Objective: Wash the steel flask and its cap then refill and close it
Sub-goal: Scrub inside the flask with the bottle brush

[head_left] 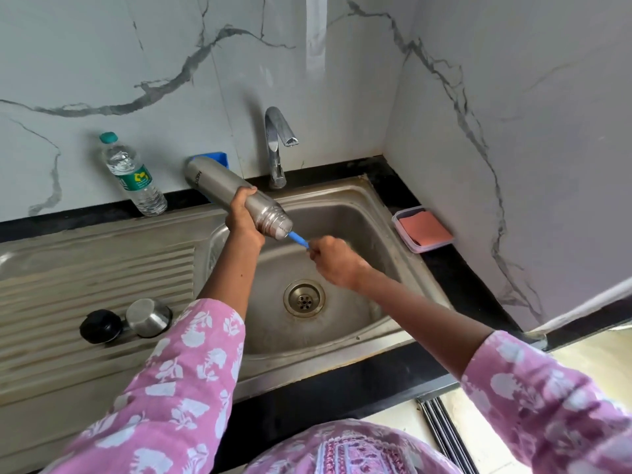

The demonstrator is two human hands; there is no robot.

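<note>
Curls left hand (241, 218) fingers (247, 191) round the brushed-steel flask (219, 186), tilted mouth-down over the sink (359, 217); grips a blue brush handle (298, 240), poked into the threaded mouth, in the right hand (333, 261). Reads partly "MILT" near the base. Rests steel cap (148, 318) on the draining board (85, 268).

Light: bright, soft, even.
Glare: pale streak on glossy white veined wall tile (316, 32).
Blur: right hand (333, 261) smears.
Edges: bowed.

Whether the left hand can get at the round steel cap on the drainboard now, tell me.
Probably not yet: the left hand grips the cylindrical steel flask. The round steel cap itself lies uncovered on the ribbed drainboard.
</note>
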